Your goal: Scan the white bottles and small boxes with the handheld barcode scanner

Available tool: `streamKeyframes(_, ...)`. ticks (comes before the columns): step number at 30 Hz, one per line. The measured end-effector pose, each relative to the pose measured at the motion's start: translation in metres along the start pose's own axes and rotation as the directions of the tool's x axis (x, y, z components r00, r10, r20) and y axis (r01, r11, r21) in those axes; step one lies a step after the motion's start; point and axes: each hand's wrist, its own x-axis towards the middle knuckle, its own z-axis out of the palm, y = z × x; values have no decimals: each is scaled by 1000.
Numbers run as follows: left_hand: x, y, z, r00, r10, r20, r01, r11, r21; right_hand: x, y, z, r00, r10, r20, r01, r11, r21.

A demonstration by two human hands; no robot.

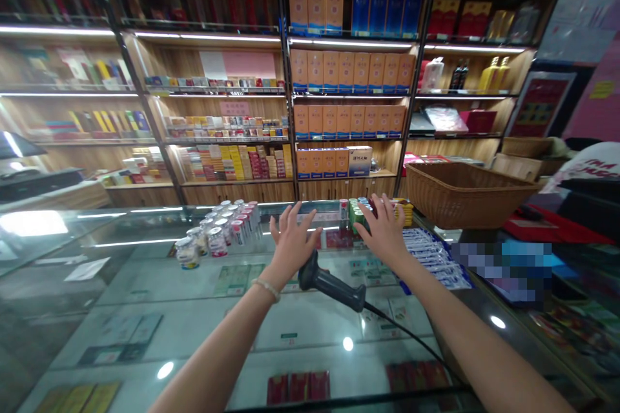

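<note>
Fingers spread, my left hand (292, 242) is held over the glass counter (194, 329), with a bracelet at its wrist. Just beside and below it lies a dark barcode scanner (334, 284) with a black cable. My right hand (382, 229) has its fingers apart in front of a row of small green packs (356, 214), partly hiding them. Whether its fingertips touch the packs I cannot tell. Next to my right forearm lie several blue-and-white packets (436, 258). Left of my hands, several small tubs with white lids (217, 240) stand in rows.
A brown wicker basket (467, 197) stands at the counter's right. Flat packs (298, 388) show beneath the glass. Behind, wooden shelves hold orange boxes (339, 71) and cigarette packs (237, 164). Part of a white garment with red lettering (593, 168) is at far right.
</note>
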Motion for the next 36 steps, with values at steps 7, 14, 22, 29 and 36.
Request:
streamKeyframes(7, 11, -1, 2, 1000, 11, 16, -11, 1000, -7, -3, 6, -2, 1000, -13, 0, 13, 1000, 1)
streamKeyframes(14, 51, 9, 12, 996, 73, 51, -74, 997, 18, -8, 5, -1, 1000, -10, -7, 10, 1000, 14)
streamKeyframes(22, 82, 24, 38, 984, 123, 127, -126, 992, 16, -9, 8, 2, 999, 10, 54, -10, 1000, 11)
streamKeyframes(29, 112, 31, 58, 974, 118, 193, -126, 992, 32, -8, 9, 3, 998, 18, 58, -20, 999, 28)
streamKeyframes(36, 139, 34, 85, 949, 85, 303, -115, 990, 82, -8, 8, 6, 1000, 3, 7, -3, 999, 40)
